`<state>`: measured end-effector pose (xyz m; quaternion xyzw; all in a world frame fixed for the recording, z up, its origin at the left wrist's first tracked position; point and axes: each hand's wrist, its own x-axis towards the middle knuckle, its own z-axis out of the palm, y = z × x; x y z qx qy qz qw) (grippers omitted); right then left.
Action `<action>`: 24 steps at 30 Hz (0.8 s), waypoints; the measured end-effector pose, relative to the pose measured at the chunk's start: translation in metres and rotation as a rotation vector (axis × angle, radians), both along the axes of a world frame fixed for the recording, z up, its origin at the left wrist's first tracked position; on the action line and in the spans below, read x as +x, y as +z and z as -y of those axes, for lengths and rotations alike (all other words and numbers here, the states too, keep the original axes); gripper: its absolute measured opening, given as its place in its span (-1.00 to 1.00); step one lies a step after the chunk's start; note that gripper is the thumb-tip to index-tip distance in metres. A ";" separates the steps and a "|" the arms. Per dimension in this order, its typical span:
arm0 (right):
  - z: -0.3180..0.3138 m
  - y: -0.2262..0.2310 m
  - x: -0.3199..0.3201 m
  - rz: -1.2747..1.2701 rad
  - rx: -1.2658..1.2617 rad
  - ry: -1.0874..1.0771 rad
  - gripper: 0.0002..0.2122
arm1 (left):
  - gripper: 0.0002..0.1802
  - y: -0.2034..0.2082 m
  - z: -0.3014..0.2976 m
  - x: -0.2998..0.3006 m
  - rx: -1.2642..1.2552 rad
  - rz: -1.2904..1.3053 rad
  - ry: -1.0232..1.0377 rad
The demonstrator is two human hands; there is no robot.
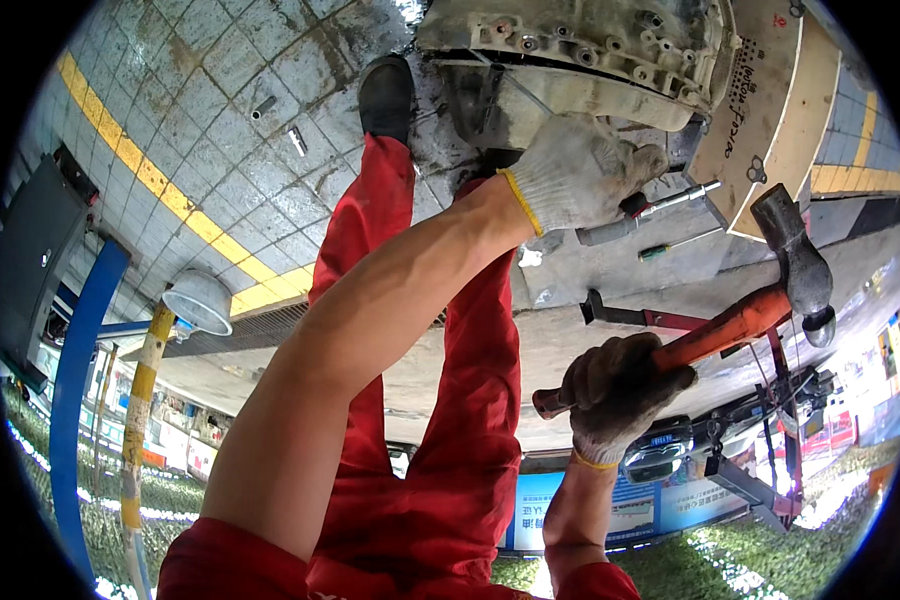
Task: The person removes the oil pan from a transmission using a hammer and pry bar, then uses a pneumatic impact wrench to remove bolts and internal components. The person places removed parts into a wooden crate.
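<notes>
My right hand (pixel 620 388), in a soiled knit glove, is closed round the red-orange handle of a ball-peen hammer (pixel 725 328). Its dark steel head points up and to the right, away from anything. Stretched ahead, my left hand (pixel 582 170) wears a pale glove with a yellow cuff. It grips a thin metal rod (pixel 515 82) that slants up and left to the seam of a large, dirty metal housing (pixel 570 98). The rod's other end is hidden in the glove, so its kind does not show. Several bolt holes line the housing's flange.
Right of my left hand lie a ratchet (pixel 678 200) and a green-handled screwdriver (pixel 680 243). Beyond them is a cardboard sheet (pixel 745 130). Two small metal cylinders, one a socket-like piece (pixel 298 141), lie on the tiles left of my shoe (pixel 386 95).
</notes>
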<state>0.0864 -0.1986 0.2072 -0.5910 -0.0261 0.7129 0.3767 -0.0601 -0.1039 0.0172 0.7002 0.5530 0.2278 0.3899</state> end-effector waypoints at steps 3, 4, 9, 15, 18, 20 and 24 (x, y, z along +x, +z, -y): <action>-0.002 0.003 -0.002 -0.025 -0.018 0.024 -0.33 | -0.73 0.000 0.009 -0.002 0.070 -0.034 -0.005; -0.002 0.006 -0.006 0.013 -0.039 0.021 -0.33 | -0.75 0.000 0.011 -0.002 0.115 -0.055 -0.005; 0.009 0.003 0.002 0.003 -0.046 0.053 -0.32 | -0.70 -0.005 0.024 0.003 0.116 0.052 0.049; 0.020 -0.002 0.011 0.054 -0.115 -0.040 -0.30 | -0.58 -0.001 0.032 -0.002 -0.012 0.014 -0.168; 0.025 -0.003 0.017 0.045 -0.111 -0.020 -0.30 | -0.73 0.006 0.041 0.007 0.026 0.001 -0.258; 0.034 -0.006 0.026 0.042 -0.126 -0.040 -0.30 | -0.85 0.027 0.039 0.009 0.006 -0.010 -0.394; 0.038 -0.004 0.034 0.062 -0.107 -0.084 -0.33 | -0.84 0.076 0.048 0.017 0.083 0.067 -0.448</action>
